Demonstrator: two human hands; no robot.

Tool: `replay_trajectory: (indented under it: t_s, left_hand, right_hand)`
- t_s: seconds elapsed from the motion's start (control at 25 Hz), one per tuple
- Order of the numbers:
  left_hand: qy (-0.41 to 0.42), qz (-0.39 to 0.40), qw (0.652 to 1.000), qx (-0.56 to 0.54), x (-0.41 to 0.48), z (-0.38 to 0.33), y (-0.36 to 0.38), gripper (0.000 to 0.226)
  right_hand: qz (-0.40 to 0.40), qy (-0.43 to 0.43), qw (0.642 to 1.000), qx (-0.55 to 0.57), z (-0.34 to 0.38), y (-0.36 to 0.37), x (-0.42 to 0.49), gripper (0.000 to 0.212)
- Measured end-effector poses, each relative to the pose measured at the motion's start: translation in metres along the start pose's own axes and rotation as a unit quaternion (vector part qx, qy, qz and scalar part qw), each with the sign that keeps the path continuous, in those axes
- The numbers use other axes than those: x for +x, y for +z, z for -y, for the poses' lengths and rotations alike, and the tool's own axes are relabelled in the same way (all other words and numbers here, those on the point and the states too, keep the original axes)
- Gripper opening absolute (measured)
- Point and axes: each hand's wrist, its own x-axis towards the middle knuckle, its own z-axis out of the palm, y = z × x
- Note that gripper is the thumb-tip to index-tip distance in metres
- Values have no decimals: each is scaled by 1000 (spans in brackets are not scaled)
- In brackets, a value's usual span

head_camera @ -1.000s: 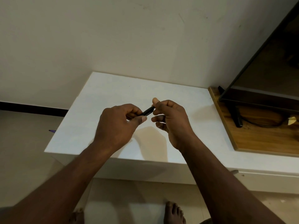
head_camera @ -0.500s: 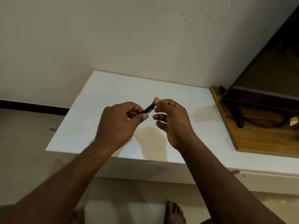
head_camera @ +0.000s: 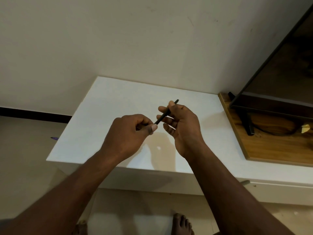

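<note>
**Desk:** What do you have in the middle of the frame?

**Operator:** I see both hands held up over the white bench (head_camera: 105, 106), close together but not touching. A thin black stick (head_camera: 163, 115) runs between them, slanting from lower left to upper right.

**Desk:** How are the grips?

**Operator:** The left hand (head_camera: 128, 133) has its grip closed on the stick's lower end, pinching it between thumb and forefinger with the other fingers curled in. The right hand (head_camera: 183, 126) is just right of it, palm turned towards the left of the frame. Its grip holds the stick higher up between thumb and fingers. The upper tip pokes out past those fingers. I can't tell from here whether it is a pen or something else.

**Desk:** Is the stick touching the bench?

**Operator:** No, it's in the air, carried by the hands alone. Their shadow lies on the bench top beneath.

**Desk:** And around it?

**Operator:** At the right of the frame a television (head_camera: 279, 73) stands on a wooden board (head_camera: 271, 150), with a dark cable (head_camera: 271, 132) looping beside its stand. A pale wall (head_camera: 135, 39) fills the top. A bare foot (head_camera: 182, 224) shows on the floor (head_camera: 25, 158) at the bottom edge.
</note>
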Motion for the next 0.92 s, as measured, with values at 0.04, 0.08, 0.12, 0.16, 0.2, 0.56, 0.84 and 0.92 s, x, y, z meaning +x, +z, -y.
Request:
replay_trajectory:
  t_s: [0.04, 0.08, 0.12, 0.16, 0.2, 0.56, 0.84, 0.92]
  left_hand:
    - [2, 12, 1000, -2, -1, -1, 2, 15]
    - [5, 23, 1000, -2, -2, -1, 4, 14]
    - [9, 32, 999, 2, -4, -2, 7, 13]
    - [15, 40, 999, 10, -6, -2, 10, 13]
    - [19, 44, 999, 17, -8, -3, 13, 13]
    - [-15, 100, 995, 2, -10, -3, 16, 18]
    - [-32, 122, 992, 7, -12, -3, 19, 13]
    - [-30, 121, 992, 11, -12, -3, 18, 12]
  right_hand:
    - [-8, 1, 1000, 21, 0, -1, 0, 22]
    - [-13, 5, 999, 40, 0, 0, 0, 23]
    - [-13, 11, 998, 57, -2, 1, -1, 25]
    - [-8, 17, 997, 75, -4, 3, -2, 29]
    - [1, 22, 995, 93, -6, 5, -4, 33]
    - [-10, 39, 970, 238, 0, -2, 2, 59]
    - [-14, 87, 952, 292, 2, -10, 6, 66]
    - [-9, 94, 950, 299, 2, -11, 7, 63]
